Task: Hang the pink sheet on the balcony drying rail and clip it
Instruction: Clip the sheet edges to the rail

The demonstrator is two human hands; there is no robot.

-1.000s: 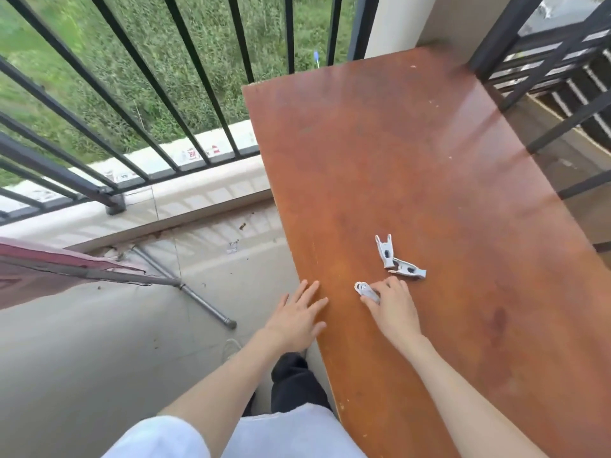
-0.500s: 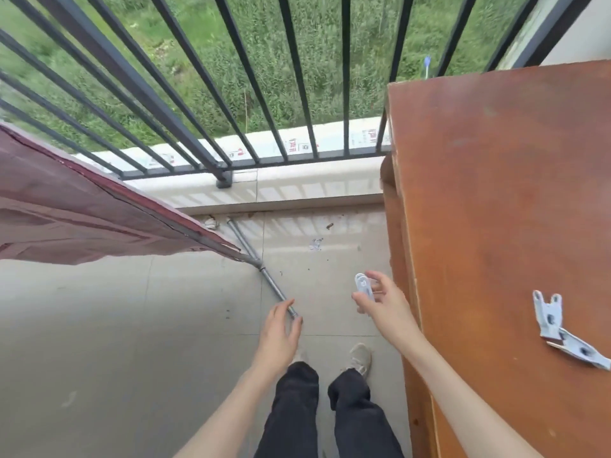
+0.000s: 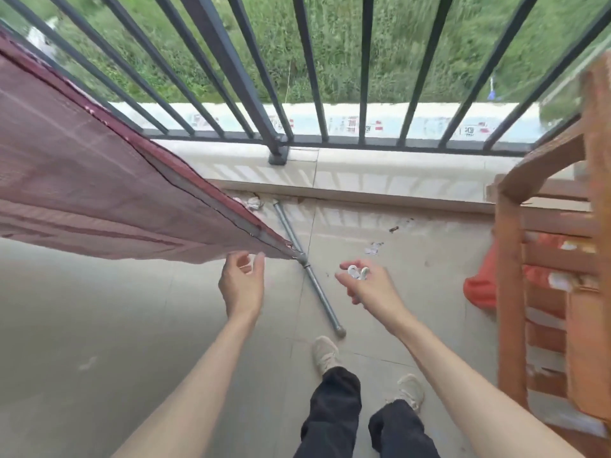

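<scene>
Pale grey tiled floor (image 3: 99,325) across the lower frame, lit by soft, even daylight. Dark metal railing (image 3: 231,77) with slanting vertical bars across the top, bolted at one thick post onto a low light-coloured kerb (image 3: 380,166). Beyond the bars, tall green grass (image 3: 347,44) and a white ledge with red markings. Bits of litter (image 3: 373,247) on the tiles near the kerb, centre right. At the right edge, a reddish-brown wooden frame (image 3: 509,292), with something orange-red (image 3: 479,289) on the floor beside it.
</scene>
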